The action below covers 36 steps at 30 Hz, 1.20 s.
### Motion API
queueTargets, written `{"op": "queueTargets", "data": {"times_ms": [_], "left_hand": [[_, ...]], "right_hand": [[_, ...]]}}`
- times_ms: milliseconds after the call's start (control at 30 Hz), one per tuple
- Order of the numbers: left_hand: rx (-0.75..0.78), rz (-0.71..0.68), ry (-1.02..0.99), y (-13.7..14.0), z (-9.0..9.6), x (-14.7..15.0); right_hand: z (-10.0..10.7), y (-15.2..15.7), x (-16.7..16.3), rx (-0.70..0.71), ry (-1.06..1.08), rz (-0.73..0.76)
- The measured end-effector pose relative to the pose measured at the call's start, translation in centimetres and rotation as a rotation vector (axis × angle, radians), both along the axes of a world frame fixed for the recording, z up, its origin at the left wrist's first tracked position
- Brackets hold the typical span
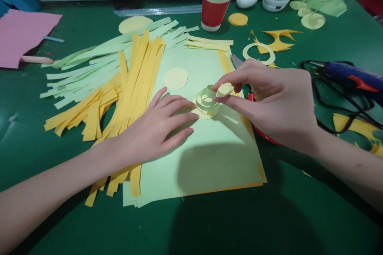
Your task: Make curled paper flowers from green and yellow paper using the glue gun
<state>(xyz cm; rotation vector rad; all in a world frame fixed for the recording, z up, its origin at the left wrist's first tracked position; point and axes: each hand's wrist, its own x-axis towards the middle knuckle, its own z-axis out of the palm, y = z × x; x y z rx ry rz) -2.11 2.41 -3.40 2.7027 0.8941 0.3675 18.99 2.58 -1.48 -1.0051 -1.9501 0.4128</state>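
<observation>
My right hand pinches a small coiled paper strip, pale yellow, between thumb and fingers. Loose loops of pale green paper hang beside it, over a pale yellow paper disc; I cannot tell whether they are joined to the coil. With its fingers spread, my left hand lies palm down on a light green paper sheet, its fingertips at the edge of that disc. Another pale disc rests flat on the sheet. Red-handled scissors are mostly hidden under my right hand.
Yellow strips and green strips spread to the left. A paper cup stands at the back. To the right lie a blue glue gun with a black cord, a paper ring and yellow scraps.
</observation>
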Motion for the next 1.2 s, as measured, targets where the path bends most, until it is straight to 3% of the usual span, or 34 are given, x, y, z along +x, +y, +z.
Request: {"op": "queueTargets", "data": {"times_ms": [1000, 1200], "left_hand": [[0.021, -0.006, -0.007, -0.07, -0.08, 0.07], [0.044, 0.074, -0.071, -0.1, 0.1, 0.19]], "right_hand": [[0.25, -0.18, -0.11, 0.006, -0.073, -0.025], [0.28, -0.26, -0.2, -0.005, -0.068, -0.021]]}}
